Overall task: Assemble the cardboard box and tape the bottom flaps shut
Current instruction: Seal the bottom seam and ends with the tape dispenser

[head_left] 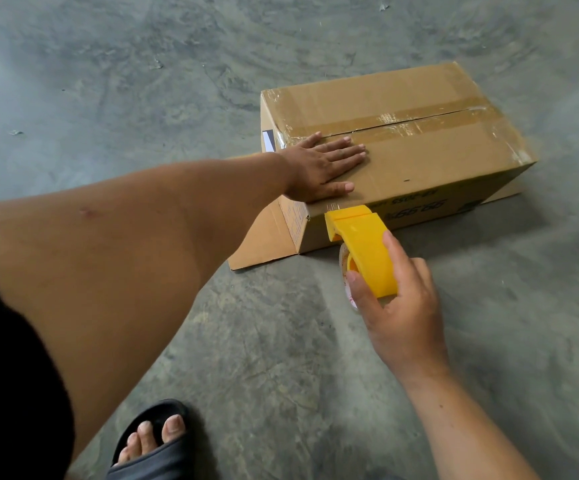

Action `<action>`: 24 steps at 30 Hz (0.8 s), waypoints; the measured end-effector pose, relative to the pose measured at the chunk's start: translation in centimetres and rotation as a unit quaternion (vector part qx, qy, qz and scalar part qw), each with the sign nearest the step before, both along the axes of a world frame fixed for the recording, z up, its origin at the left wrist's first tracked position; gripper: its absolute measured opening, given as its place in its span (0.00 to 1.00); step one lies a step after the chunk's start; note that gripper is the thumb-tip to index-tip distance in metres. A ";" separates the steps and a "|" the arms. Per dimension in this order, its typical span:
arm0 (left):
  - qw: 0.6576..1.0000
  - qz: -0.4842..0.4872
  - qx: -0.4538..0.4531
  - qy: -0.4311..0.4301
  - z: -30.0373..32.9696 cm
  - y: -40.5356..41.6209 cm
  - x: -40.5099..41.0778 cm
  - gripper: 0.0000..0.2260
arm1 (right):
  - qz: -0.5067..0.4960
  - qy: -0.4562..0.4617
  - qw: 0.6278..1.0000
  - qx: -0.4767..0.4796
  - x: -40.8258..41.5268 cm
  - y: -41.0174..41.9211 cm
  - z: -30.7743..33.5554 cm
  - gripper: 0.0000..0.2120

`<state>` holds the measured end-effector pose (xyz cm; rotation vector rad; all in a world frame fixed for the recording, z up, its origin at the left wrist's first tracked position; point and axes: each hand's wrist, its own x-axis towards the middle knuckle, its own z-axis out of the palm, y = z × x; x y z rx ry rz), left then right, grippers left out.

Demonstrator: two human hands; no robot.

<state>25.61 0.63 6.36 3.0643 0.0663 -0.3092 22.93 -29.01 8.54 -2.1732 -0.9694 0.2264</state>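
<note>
Grey concrete floor (142,81), brown cardboard box (419,161) upside down w/ flaps folded shut. Left hand (322,168) spread flat, pressing near its end. Right hand (398,306) grips yellow plastic tape dispenser (360,244), nose at box's near edge; seam (419,121) runs lengthwise, beyond left hand.

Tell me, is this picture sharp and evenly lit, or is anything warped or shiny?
Head view: light is soft and even, with only a faint shadow beside the cardboard box. Old tape along its seam gives a mild glare. The wide lens makes the near left forearm look huge. The yellow tape dispenser is sharp; the frame's edges look softer.
</note>
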 end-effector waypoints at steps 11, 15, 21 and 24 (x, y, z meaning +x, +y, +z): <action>1.000 -0.009 0.008 0.000 -0.4 0.2 0.2 0.35 | -0.021 0.029 0.999 0.011 0.3 -1.0 -2.2 0.37; 1.000 -0.010 0.013 0.005 -0.4 0.0 0.2 0.44 | -0.023 0.028 0.999 0.001 0.5 -0.5 -2.5 0.38; 1.000 0.003 0.020 -0.004 -0.8 -0.3 0.2 0.48 | -0.031 0.041 0.999 -0.010 1.6 1.3 -2.3 0.34; 1.000 0.011 0.018 -0.008 -0.9 -0.4 0.2 0.48 | -0.042 0.054 0.998 -0.011 1.9 1.8 -1.8 0.30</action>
